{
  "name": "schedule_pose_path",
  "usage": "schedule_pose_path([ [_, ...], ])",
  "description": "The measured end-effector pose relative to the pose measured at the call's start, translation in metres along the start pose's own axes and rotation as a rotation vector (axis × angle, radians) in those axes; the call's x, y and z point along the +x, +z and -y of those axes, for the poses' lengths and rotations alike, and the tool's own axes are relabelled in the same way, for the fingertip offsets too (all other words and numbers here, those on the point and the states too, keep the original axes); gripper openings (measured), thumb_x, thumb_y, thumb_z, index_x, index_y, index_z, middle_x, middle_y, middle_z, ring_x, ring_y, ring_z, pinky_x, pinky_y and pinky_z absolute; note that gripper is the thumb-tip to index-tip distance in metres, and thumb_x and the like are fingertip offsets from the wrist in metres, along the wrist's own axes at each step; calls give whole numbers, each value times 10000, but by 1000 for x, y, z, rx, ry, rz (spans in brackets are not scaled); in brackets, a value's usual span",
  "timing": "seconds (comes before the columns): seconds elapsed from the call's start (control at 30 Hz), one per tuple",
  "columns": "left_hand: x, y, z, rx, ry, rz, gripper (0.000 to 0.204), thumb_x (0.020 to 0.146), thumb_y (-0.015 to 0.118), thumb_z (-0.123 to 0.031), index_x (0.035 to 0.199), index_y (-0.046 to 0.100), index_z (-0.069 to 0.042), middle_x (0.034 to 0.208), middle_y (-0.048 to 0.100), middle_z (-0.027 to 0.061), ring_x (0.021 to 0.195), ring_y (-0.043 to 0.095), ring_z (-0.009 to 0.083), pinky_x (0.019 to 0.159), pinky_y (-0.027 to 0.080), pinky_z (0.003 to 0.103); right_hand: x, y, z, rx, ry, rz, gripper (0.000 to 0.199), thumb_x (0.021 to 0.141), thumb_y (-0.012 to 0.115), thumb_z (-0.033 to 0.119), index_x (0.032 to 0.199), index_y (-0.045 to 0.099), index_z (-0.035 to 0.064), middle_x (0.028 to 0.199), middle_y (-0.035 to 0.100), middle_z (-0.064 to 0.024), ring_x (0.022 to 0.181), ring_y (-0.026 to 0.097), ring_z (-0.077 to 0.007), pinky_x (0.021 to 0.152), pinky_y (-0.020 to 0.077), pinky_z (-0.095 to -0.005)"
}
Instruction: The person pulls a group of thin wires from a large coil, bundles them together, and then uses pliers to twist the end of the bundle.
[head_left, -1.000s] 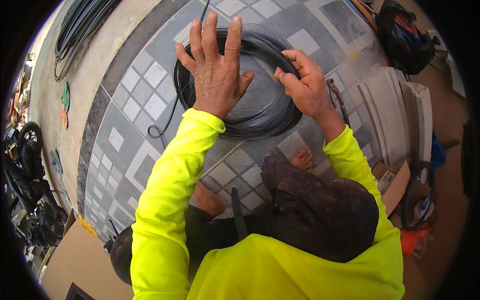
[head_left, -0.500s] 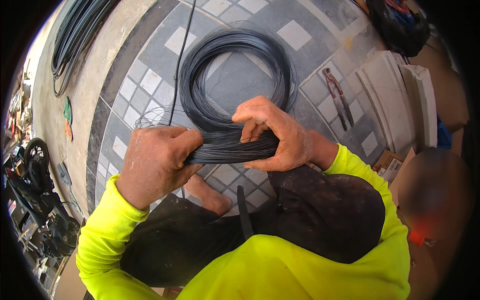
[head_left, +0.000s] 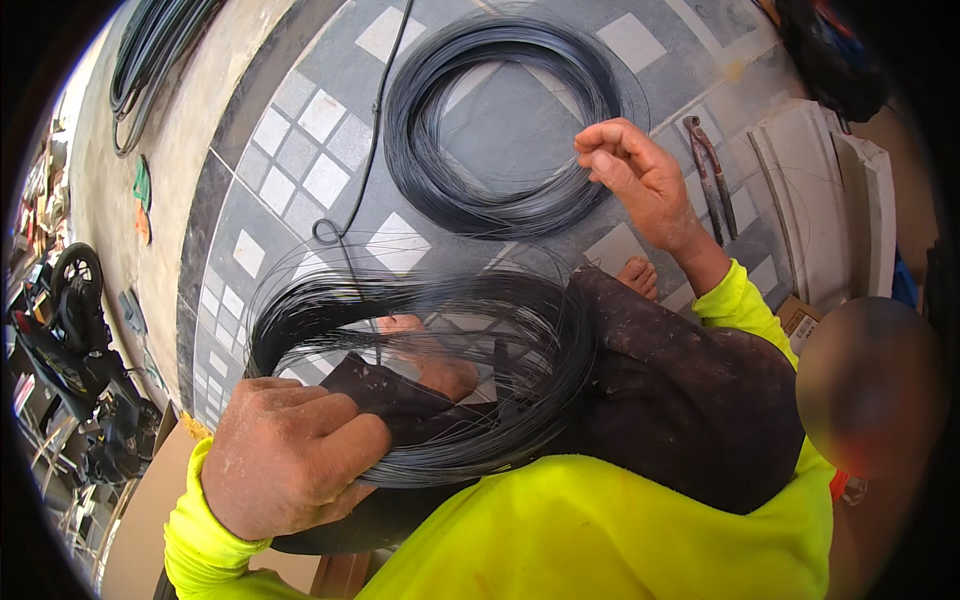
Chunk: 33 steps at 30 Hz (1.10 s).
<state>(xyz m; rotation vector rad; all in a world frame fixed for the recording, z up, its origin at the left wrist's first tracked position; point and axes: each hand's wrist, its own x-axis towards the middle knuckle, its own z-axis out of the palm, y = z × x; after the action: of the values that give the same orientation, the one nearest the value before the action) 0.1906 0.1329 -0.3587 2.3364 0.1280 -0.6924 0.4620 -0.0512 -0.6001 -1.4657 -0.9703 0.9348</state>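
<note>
A loose coil of thin dark wire (head_left: pixel 555 400) hangs tilted over my lap, its loops spread into a wide ring. My left hand (head_left: pixel 295 455) is closed around the near left side of this coil. Up and to the right, my right hand (head_left: pixel 645 185) is away from the held coil, its thumb and fingertips drawn together in a pinch. Whether a wire strand is between them is too fine to tell. Beyond the held coil, a second dark wire coil (head_left: pixel 415 125) lies flat on the tiled floor, with the right fingertips over its right edge.
Rusty end-cutting pincers (head_left: pixel 712 180) lie on the tiles to the right, beside pale curved slabs (head_left: pixel 800 190). A black cable (head_left: pixel 372 150) runs across the floor on the left. More black cable (head_left: pixel 150 70) lies far left, with a motorcycle (head_left: pixel 80 360) below it.
The held wire bundle has opened into a wide ring and come nearer my lap with my left hand. My right hand has released it and moved up and right.
</note>
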Motion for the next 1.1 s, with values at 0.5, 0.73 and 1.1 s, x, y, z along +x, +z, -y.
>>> schedule_pose_path([
  [0.5,-42,18,-7,20,-95,-129,320,552,754,-119,824,585,-109,601,471,30,535,553,228,471,418,354,16,30,40,2,-422,566,687,967,560,546,1421,487,37,1359,557,-176,1258,544,-308,1043,426,-428],
  [0.73,-24,40,-15,165,-193,-397,647,676,707,-18,1306,620,-136,1093,590,143,773,657,243,611,542,357,19,83,81,360,-354,1054,371,1010,570,318,1261,651,57,985,698,-145,835,673,-324,717,528,-384],
  [1.1,-30,28,0,347,-58,-329,242,673,797,-172,727,580,-81,798,564,65,624,569,208,498,443,335,25,66,50,211,-394,595,369,1023,515,302,1209,656,16,1043,672,-151,929,648,-293,839,499,-372],
])
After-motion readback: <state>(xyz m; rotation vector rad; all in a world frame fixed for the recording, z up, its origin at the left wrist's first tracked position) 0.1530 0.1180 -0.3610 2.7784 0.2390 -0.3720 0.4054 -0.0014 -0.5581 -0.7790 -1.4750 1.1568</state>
